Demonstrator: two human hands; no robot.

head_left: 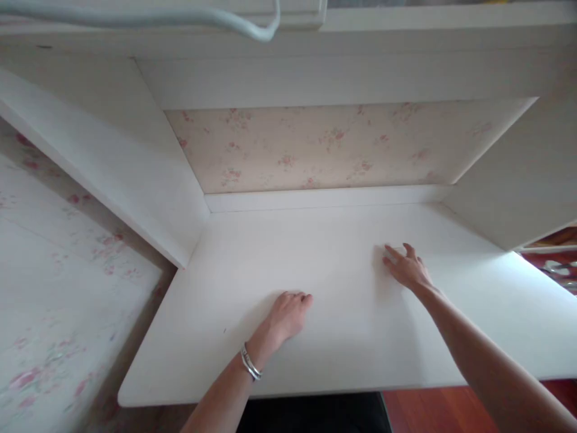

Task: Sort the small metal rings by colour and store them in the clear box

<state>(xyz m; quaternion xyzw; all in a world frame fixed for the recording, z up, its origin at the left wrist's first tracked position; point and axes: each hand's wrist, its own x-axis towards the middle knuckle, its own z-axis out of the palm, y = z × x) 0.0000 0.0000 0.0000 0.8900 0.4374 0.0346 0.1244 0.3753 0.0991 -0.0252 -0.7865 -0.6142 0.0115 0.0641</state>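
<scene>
A bare white desktop (351, 355) fills the middle of the head view, set in a white alcove. My left hand (291, 314) rests on it near the front centre, fingers curled under, a silver bracelet (250, 363) on the wrist. Farther in and to the right, my right hand (407, 266) lies flat on the surface with fingers spread. Neither hand holds anything.
White side panels (112, 156) rise left and right of the desktop, with a floral-papered back wall (315, 147) and a shelf above. A grey cable (189, 17) loops along the top. Floral wallpaper (54, 282) covers the left wall; red wooden floor (433, 412) shows below right.
</scene>
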